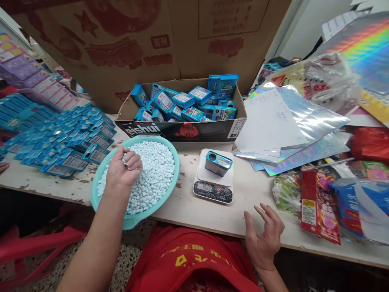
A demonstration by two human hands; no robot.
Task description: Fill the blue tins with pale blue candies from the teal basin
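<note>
My left hand (124, 171) is closed in a fist just over the pale blue candies (156, 174), and some candies show between its fingers. They fill a turquoise plastic bowl (175, 164) at the table's front edge. Palm up and fingers apart, my right hand (263, 235) hovers by the front edge with nothing in it. Between the hands lies a white digital scale (200, 170) with its display lit. On the scale stands a small blue candy box (218, 164) with a dark round opening on top.
Behind the bowl, an open carton (170, 132) holds several blue candy boxes (184, 99). Rows of similar boxes (69, 140) stand at left. Shiny sheets (291, 117) and plastic packets (319, 207) cover the right side. A red stool (39, 247) is below left.
</note>
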